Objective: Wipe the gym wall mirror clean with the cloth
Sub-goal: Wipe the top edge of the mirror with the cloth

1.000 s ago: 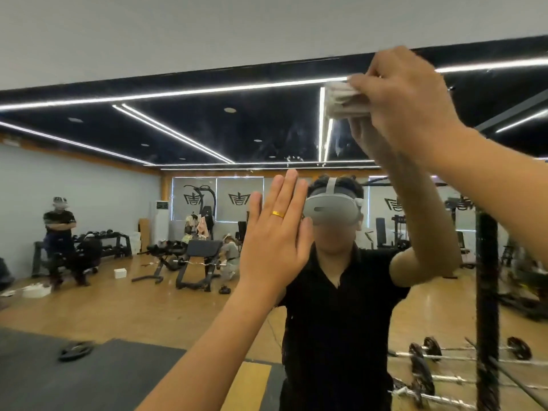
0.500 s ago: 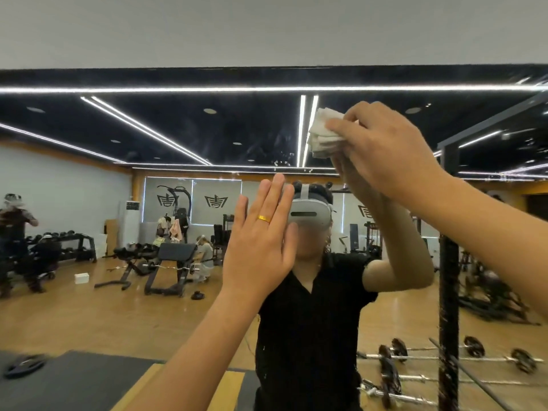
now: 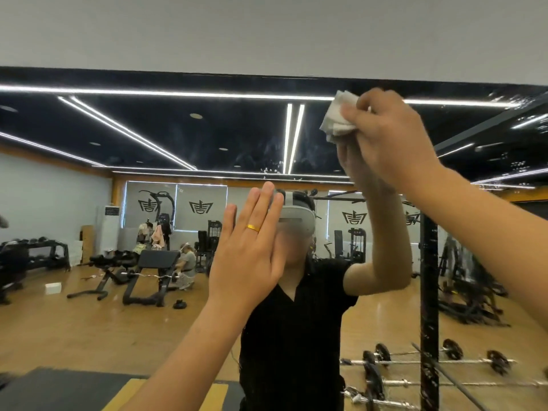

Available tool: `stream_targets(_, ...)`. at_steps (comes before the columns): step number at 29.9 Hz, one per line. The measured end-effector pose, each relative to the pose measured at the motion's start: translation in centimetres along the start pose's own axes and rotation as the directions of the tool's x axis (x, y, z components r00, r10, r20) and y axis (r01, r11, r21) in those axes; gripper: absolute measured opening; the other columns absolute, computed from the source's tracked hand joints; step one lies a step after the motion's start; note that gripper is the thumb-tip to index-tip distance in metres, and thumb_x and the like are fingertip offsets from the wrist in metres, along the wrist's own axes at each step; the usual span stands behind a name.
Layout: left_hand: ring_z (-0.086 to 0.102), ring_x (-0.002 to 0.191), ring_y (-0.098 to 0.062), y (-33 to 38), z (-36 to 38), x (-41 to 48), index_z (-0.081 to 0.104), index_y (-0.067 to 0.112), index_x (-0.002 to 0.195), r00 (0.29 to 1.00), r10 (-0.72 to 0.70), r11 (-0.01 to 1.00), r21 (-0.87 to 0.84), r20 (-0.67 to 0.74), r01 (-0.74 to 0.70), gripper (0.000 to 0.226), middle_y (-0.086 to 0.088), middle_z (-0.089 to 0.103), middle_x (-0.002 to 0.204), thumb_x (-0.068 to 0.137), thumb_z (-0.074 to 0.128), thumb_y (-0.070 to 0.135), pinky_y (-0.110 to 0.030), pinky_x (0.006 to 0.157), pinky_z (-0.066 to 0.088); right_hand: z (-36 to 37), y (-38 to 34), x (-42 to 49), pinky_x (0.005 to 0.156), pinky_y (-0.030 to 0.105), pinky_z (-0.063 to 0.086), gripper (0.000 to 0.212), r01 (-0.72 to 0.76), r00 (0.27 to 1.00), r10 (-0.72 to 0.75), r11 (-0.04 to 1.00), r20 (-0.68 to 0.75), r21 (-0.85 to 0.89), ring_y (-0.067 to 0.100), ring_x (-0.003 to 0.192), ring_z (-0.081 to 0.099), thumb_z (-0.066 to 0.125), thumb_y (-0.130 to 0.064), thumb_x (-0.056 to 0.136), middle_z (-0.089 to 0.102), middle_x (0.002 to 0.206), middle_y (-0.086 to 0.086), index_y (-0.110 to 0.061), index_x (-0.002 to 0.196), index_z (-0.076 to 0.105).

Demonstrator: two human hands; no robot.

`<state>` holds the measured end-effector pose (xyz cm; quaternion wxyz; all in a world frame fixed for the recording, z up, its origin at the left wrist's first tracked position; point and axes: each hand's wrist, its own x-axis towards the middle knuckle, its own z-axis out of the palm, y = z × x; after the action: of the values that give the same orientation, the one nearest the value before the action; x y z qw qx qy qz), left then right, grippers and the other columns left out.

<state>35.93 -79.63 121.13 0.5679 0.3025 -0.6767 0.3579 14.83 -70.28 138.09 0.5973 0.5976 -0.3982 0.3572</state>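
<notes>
The gym wall mirror [image 3: 124, 336] fills most of the view, its top edge running under a pale wall band. My right hand [image 3: 388, 137] grips a bunched white cloth [image 3: 336, 118] and holds it against the glass high up on the right, just below the mirror's top edge. My left hand [image 3: 249, 256], wearing a gold ring, lies flat on the glass at the centre with straight fingers. Faint smears and specks show on the glass left of the cloth.
The mirror reflects a person in a black shirt, benches [image 3: 148, 274], a dumbbell rack [image 3: 38, 253] and people at the back. A black upright post [image 3: 429, 307] and barbells [image 3: 430, 363] show at the right.
My right hand with the cloth has shifted rightward and sits just below the mirror's top edge. My view has tilted up and shifted. My left hand stays flat on the glass.
</notes>
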Motion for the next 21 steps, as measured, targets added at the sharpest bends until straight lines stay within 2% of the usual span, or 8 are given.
stream_targets(3, 0.009, 0.159, -0.017, 0.0, 0.0, 0.0, 0.029, 0.014, 0.162, 1.000, 0.002, 1.000, 0.003, 0.000, -0.002, 0.059, -0.004, 0.018, 0.171, 0.107, 0.036, 0.034, -0.047, 0.129, 0.010, 0.6, -1.9, -2.3, 0.075, 0.038, 0.050, 0.041, 0.199, 0.977, -0.199, 0.980, 0.074, 0.013, 0.033, 0.094, 0.058, 0.051, -0.027, 0.100, 0.061, 0.108, 0.021, 0.003, 0.126, 0.063)
stream_targets(6, 0.009, 0.159, -0.017, -0.1, 0.0, 0.0, 0.029, 0.014, 0.162, 1.000, 0.008, 1.000, 0.003, -0.002, -0.008, 0.059, -0.004, 0.018, 0.171, 0.106, 0.036, 0.034, -0.047, 0.129, 0.009, -0.2, -1.1, -1.8, 0.070, 0.041, 0.052, 0.054, 0.311, 0.945, -0.306, 0.950, 0.110, -0.022, 0.034, 0.093, 0.057, 0.036, -0.036, 0.101, 0.060, 0.108, 0.024, 0.004, 0.127, 0.061)
stream_targets(8, 0.010, 0.159, -0.018, -0.1, 0.0, 0.0, 0.029, 0.013, 0.161, 1.000, 0.009, 1.000, 0.006, -0.002, -0.009, 0.059, -0.005, 0.019, 0.171, 0.106, 0.036, 0.033, -0.047, 0.129, 0.009, -0.5, 0.1, -0.1, 0.071, 0.044, 0.053, 0.062, 0.264, 0.963, -0.260, 0.963, 0.067, -0.061, 0.038, 0.095, 0.058, 0.029, -0.040, 0.100, 0.060, 0.109, 0.026, 0.003, 0.130, 0.062)
stream_targets(11, 0.009, 0.159, -0.018, -0.1, 0.1, -0.1, 0.028, 0.013, 0.162, 1.000, 0.009, 1.000, 0.013, 0.008, -0.009, 0.060, -0.005, 0.018, 0.171, 0.106, 0.036, 0.034, -0.050, 0.129, 0.013, -0.6, 1.2, 1.8, 0.078, 0.048, 0.051, 0.061, 0.143, 0.989, -0.147, 0.982, -0.019, -0.124, 0.041, 0.099, 0.059, 0.030, -0.042, 0.102, 0.062, 0.113, 0.025, -0.001, 0.132, 0.063)
stream_targets(15, 0.009, 0.159, -0.018, -0.3, 0.2, -0.1, 0.027, 0.014, 0.162, 1.000, 0.011, 1.000, 0.005, 0.020, -0.011, 0.060, -0.005, 0.017, 0.171, 0.107, 0.034, 0.035, -0.053, 0.127, 0.017, 1.6, 0.3, -0.6, 0.091, 0.039, 0.043, 0.040, 0.064, 0.984, -0.072, 0.996, -0.161, -0.057, 0.031, 0.105, 0.059, 0.043, -0.036, 0.110, 0.067, 0.117, 0.015, -0.010, 0.126, 0.069)
stream_targets(18, 0.009, 0.159, -0.018, -0.3, 0.3, -0.1, 0.027, 0.015, 0.162, 1.000, 0.014, 1.000, 0.010, 0.018, -0.014, 0.060, -0.005, 0.017, 0.171, 0.107, 0.033, 0.035, -0.053, 0.127, 0.018, 2.3, 0.4, -2.8, 0.104, 0.039, 0.043, 0.032, 0.039, 0.986, -0.037, 0.999, -0.166, 0.006, 0.028, 0.116, 0.059, 0.055, -0.035, 0.109, 0.065, 0.126, 0.010, -0.013, 0.129, 0.068)
stream_targets(21, 0.009, 0.159, -0.018, -0.4, 0.3, -0.1, 0.026, 0.015, 0.162, 1.000, 0.015, 1.000, 0.005, 0.016, -0.015, 0.060, -0.005, 0.017, 0.171, 0.106, 0.034, 0.035, -0.052, 0.127, 0.017, 1.1, 0.1, -3.2, 0.101, 0.044, 0.050, 0.036, 0.027, 0.994, -0.024, 0.999, -0.102, 0.023, 0.031, 0.119, 0.058, 0.050, -0.028, 0.106, 0.063, 0.129, 0.015, -0.008, 0.131, 0.067)
